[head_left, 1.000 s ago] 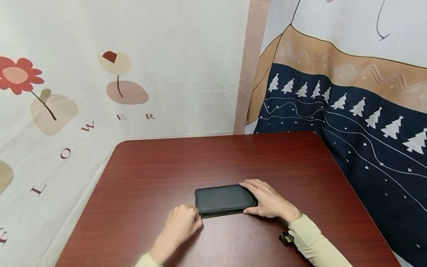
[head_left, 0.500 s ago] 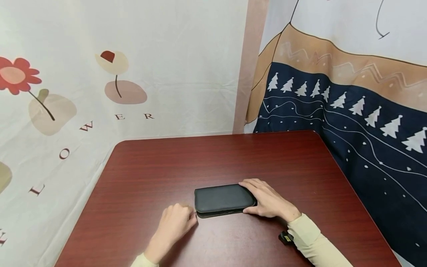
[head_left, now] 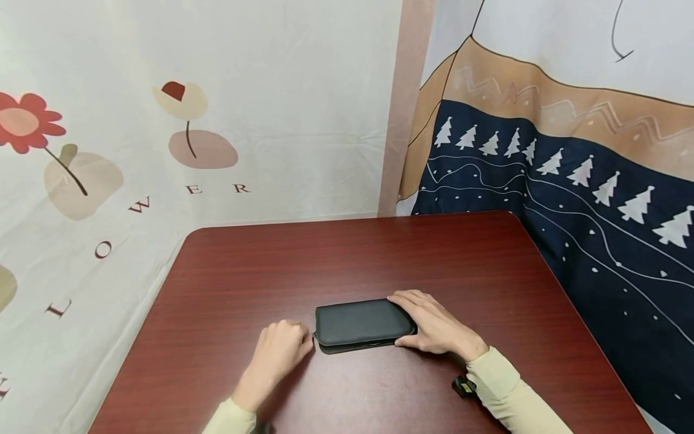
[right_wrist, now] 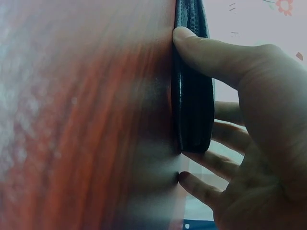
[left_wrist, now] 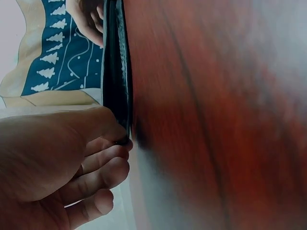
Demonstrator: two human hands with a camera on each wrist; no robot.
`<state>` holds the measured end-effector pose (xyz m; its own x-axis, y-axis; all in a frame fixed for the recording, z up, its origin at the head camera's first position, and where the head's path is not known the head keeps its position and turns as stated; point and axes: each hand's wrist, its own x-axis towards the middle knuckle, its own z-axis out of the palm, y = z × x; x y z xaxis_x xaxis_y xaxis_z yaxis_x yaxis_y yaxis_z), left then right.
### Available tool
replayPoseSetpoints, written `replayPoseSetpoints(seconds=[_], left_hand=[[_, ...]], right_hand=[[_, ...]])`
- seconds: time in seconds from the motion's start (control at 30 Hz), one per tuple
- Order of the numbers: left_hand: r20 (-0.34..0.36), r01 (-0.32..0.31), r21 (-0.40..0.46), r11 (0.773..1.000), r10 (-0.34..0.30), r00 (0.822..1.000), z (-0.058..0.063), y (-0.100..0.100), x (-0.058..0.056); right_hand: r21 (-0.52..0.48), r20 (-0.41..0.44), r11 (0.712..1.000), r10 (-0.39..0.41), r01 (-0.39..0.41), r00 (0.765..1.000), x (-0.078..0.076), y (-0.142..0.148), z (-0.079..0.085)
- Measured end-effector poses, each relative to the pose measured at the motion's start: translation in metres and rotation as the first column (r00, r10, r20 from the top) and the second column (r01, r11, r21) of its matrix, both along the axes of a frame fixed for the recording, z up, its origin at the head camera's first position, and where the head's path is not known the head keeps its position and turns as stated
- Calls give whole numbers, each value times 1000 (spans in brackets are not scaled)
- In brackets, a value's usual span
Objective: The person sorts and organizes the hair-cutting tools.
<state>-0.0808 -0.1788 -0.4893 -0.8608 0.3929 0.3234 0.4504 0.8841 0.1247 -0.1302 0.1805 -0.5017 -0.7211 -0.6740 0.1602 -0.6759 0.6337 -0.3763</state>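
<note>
A black zip wallet [head_left: 363, 323] lies flat on the table, its front edge parted in a dark gap. At its left end my left hand [head_left: 281, 351] pinches the small zipper pull [left_wrist: 123, 141] between thumb and forefinger, other fingers curled beneath. My right hand [head_left: 438, 325] grips the wallet's right end, thumb at the front edge and fingers over the far side. In the right wrist view, zipper teeth [right_wrist: 193, 17] show along the wallet's edge, near the thumb [right_wrist: 192, 45].
The reddish-brown wooden table [head_left: 271, 259] has rounded far corners. Behind it hangs a pale cloth with printed flowers [head_left: 303, 108]; a navy cloth with white trees [head_left: 569, 199] hangs on the right. A small black device [head_left: 463, 386] sits at the right cuff.
My left hand has moved left and slightly away from me, from the wallet's front left corner round to its left end. The front edge has parted wider. My right hand stays put.
</note>
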Motion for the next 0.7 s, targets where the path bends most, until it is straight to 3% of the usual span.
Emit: replayPoseSetpoints(seconds=[0.33, 0.7], left_hand=[[-32, 21, -13, 1000, -22, 999, -3, -4, -16], [-6, 6, -29, 1000, -6, 1000, -5, -8, -32]], right_hand=[[2, 8, 1000, 2, -2, 1000, 2, -1, 2], [19, 12, 1000, 6, -6, 1000, 3, -2, 2]])
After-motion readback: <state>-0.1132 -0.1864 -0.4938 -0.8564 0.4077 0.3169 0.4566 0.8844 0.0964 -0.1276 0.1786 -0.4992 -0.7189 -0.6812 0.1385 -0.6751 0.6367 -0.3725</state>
